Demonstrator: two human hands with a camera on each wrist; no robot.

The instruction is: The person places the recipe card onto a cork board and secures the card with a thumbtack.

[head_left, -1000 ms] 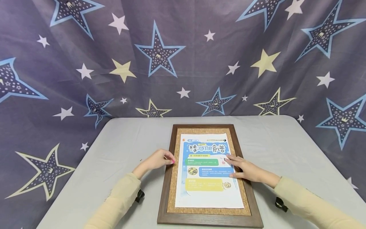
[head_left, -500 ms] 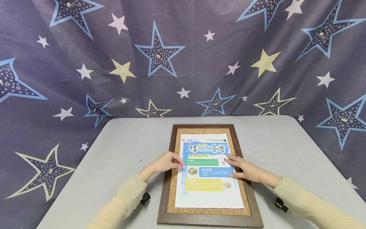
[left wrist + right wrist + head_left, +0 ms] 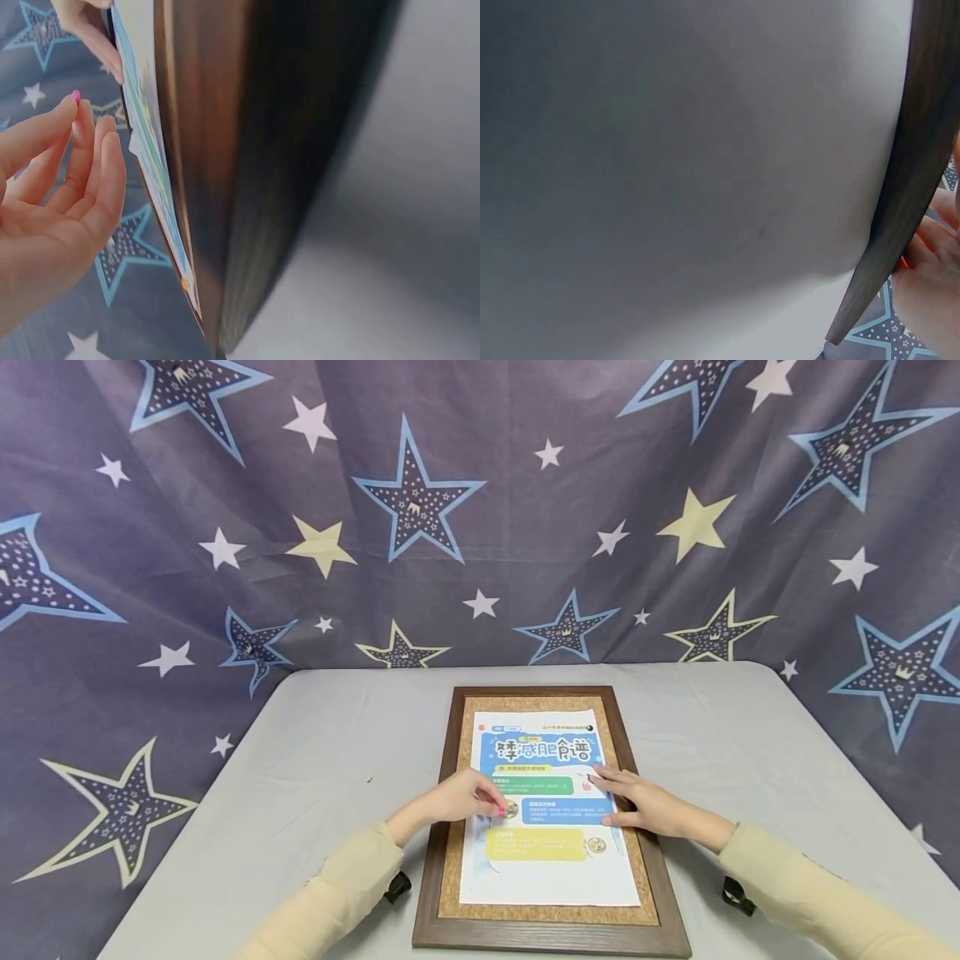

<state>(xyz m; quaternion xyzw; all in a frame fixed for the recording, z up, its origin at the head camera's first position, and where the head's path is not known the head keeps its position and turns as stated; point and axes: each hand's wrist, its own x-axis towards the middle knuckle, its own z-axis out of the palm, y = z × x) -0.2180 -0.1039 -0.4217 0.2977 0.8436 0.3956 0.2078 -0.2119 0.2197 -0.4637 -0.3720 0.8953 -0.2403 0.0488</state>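
Between thumb and fingertips my left hand point(image 3: 459, 797) pinches a small pink pushpin point(image 3: 501, 811), held over the left middle of a printed poster point(image 3: 551, 883). In the left wrist view the pink pushpin point(image 3: 76, 96) pokes out above the left hand point(image 3: 64, 217), with a gap to the board. The poster lies on a cork board point(image 3: 468, 910) with a dark wooden frame point(image 3: 551, 937). My right hand point(image 3: 648, 806) rests on the poster's right edge, fingers spread. An orange pin point(image 3: 482, 727) and a black pin point(image 3: 590, 727) sit at the poster's top corners.
The framed board lies on a table with a grey cloth point(image 3: 345, 727). Behind and beside it hangs a dark curtain point(image 3: 517, 527) printed with stars. A tiny speck point(image 3: 370, 780) lies on the cloth left of the board.
My left hand has moved right and nearer, from the frame's left side to over the poster, with the pink pushpin between its fingers. The right hand has stayed put.
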